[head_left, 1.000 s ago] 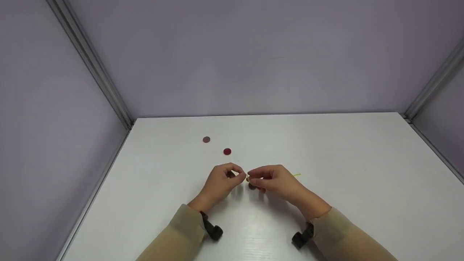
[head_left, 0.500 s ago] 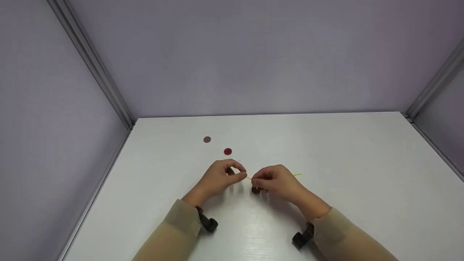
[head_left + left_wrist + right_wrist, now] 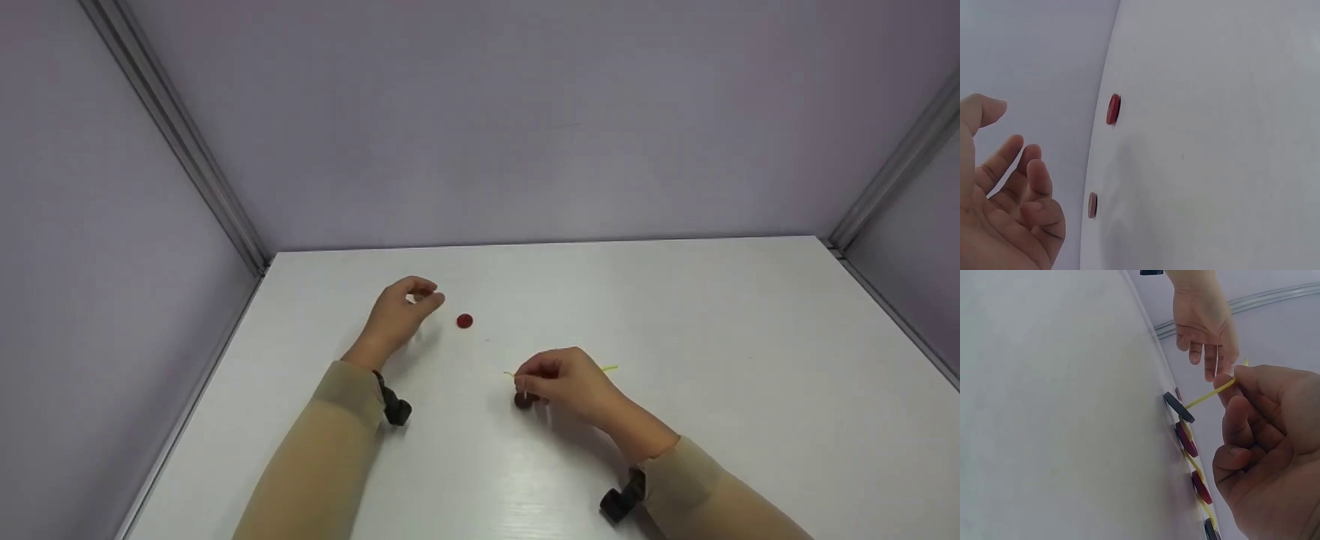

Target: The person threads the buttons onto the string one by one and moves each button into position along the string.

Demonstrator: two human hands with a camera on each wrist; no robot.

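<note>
Right hand [image 3: 571, 379] pinches the yellow cord [image 3: 1206, 397]; left hand [image 3: 401, 309] hovers, grip seemingly released.

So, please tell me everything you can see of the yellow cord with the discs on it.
The yellow cord is thin and looks like plastic string. The right hand pinches it near one end. It passes through several flat round discs, dark and red, which lie by the white table. In the head view its far end shows past the hand.
</note>
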